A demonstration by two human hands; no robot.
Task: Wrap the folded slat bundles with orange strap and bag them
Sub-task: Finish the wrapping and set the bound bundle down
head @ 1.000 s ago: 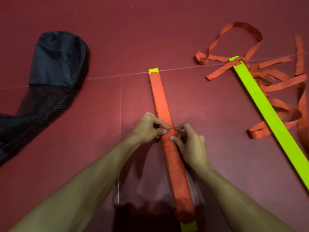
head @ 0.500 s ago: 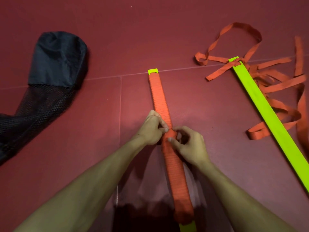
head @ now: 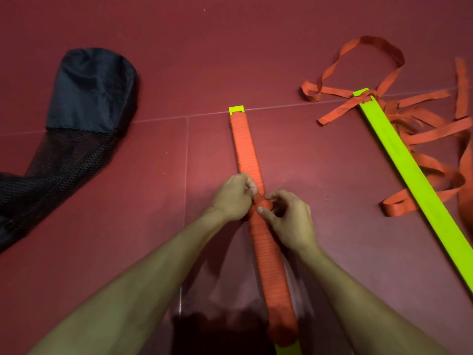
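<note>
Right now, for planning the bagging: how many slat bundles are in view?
2. The wrapped bundle lies mid-floor, held by the left hand and right hand; the bare green bundle lies at right among loose orange strap. Others may be off-frame.

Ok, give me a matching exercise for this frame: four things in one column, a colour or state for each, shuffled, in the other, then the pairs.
Things:
1 bag
2 wrapped bundle
3 bare bundle
4 loose strap

States:
A orange all along, pinched by the left hand and right hand
B black, lying at far left
C looped and tangled on the floor
D green face uncovered, at right

Pairs: 1-B, 2-A, 3-D, 4-C.
</note>
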